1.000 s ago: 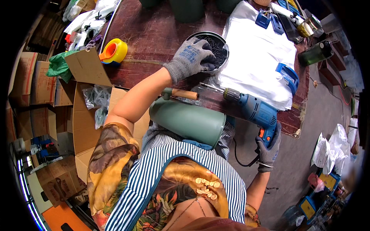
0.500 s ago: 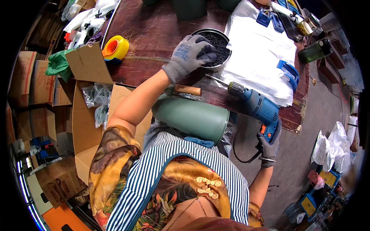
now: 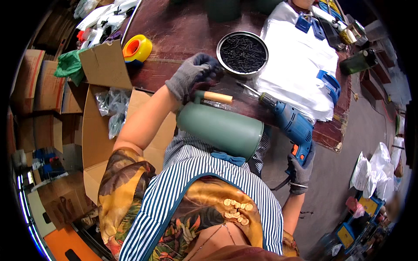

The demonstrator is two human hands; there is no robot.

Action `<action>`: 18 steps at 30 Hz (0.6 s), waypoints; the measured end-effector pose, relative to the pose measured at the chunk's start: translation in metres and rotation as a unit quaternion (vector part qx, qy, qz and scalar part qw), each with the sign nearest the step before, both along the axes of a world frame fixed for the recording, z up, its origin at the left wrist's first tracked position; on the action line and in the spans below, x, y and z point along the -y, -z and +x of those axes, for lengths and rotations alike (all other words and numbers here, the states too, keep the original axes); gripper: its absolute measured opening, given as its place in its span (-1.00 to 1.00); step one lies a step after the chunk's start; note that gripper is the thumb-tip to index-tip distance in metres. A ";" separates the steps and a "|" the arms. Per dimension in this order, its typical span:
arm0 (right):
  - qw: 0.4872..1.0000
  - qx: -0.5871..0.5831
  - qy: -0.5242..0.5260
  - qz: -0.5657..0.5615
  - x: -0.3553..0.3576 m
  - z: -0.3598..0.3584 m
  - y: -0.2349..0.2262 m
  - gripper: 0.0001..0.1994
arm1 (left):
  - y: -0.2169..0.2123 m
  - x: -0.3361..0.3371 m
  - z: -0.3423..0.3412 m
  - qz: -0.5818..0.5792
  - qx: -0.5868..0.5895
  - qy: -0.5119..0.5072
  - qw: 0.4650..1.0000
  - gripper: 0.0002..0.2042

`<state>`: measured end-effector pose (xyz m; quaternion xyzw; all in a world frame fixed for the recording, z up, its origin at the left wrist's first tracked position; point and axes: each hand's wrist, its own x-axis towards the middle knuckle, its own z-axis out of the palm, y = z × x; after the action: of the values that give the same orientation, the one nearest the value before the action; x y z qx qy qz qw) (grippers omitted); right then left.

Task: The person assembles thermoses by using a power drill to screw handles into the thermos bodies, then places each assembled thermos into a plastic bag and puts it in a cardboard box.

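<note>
In my gloved right hand (image 3: 301,167) is a blue power drill (image 3: 292,122), gripped by its handle, its long bit pointing up and left toward the table. My gloved left hand (image 3: 193,75) is closed, fingers curled together, left of a round tin (image 3: 220,42) of dark screws (image 3: 242,53). Whatever those fingers hold is too small or hidden to make out. Across my lap lies a dark green cylindrical vessel (image 3: 220,130) on its side. Its wooden handle (image 3: 217,97) faces the table, just below and right of my left hand.
On the dark red table (image 3: 183,26) are a stack of white bags (image 3: 296,61), a yellow tape roll (image 3: 138,48) and a blue tape dispenser (image 3: 329,85). An open cardboard box (image 3: 98,150) with plastic-wrapped pieces stands at left. A green bottle (image 3: 359,61) is at right.
My left hand has come out of the screw tin and moved left and down toward the handle, its fingers now curled. The drill stays in my right hand, shifted slightly.
</note>
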<state>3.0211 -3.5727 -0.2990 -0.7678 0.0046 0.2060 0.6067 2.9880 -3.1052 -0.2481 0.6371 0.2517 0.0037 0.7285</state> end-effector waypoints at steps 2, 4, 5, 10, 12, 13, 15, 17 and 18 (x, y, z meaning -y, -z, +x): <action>0.999 -0.014 0.005 0.044 -0.009 -0.006 0.003 -0.04 | 0.016 -0.007 -0.004 -0.087 -0.106 0.041 0.990 -0.76; 0.999 0.011 0.002 0.043 -0.023 -0.009 0.003 -0.03 | 0.028 -0.011 0.000 -0.099 -0.121 0.061 0.986 -0.74; 0.999 0.024 0.003 0.041 -0.026 -0.010 0.003 -0.03 | 0.030 -0.010 0.003 -0.106 -0.128 0.074 0.983 -0.72; 0.999 0.022 0.004 0.023 -0.031 -0.015 0.001 -0.02 | 0.036 -0.013 0.003 -0.134 -0.129 0.078 0.979 -0.67; 0.999 0.022 0.004 0.028 -0.029 -0.016 0.004 -0.02 | 0.040 -0.012 0.002 -0.154 -0.109 0.078 0.979 -0.67; 0.999 0.019 0.006 0.025 -0.029 -0.015 0.004 -0.01 | 0.039 -0.011 0.002 -0.152 -0.116 0.075 0.979 -0.67; 1.000 0.013 0.011 0.020 -0.028 -0.016 0.004 -0.01 | 0.036 -0.009 0.004 -0.149 -0.130 0.069 0.978 -0.67; 1.000 0.029 0.001 0.012 -0.025 -0.015 0.007 -0.01 | 0.045 -0.012 0.004 -0.164 -0.117 0.057 0.978 -0.69; 0.999 0.036 -0.003 0.008 -0.025 -0.015 0.008 -0.01 | 0.049 -0.014 0.004 -0.171 -0.111 0.052 0.978 -0.69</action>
<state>3.0066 -3.5482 -0.3067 -0.7701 -0.0217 0.1800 0.6117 2.9923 -3.0917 -0.2968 0.5119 0.2947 -0.1477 0.7933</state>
